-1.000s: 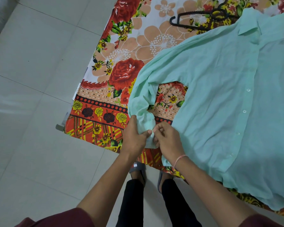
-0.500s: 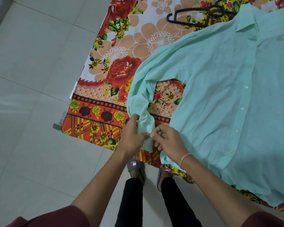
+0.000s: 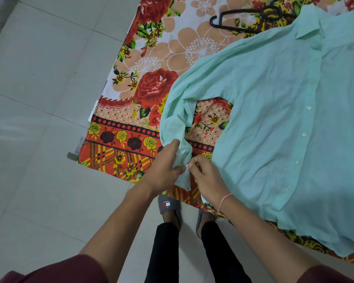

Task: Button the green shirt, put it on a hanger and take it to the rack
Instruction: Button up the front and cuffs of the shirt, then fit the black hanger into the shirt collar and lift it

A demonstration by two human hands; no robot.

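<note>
The pale green shirt lies flat on a floral bed sheet, collar at the top right, its front placket buttoned with several white buttons showing. Its left sleeve bends down to the sheet's near edge. My left hand pinches the sleeve cuff from the left. My right hand grips the same cuff from the right, fingertips meeting the left hand's at the cuff opening. A black hanger lies on the sheet above the shirt's shoulder, partly tucked under the collar.
The bed's corner juts over pale floor tiles on the left. My two feet in grey slippers stand right against the bed's near edge below my hands.
Both hands stay on the cuff with small finger shifts; the cuff end now hangs lower between them. The view has drifted slightly.
</note>
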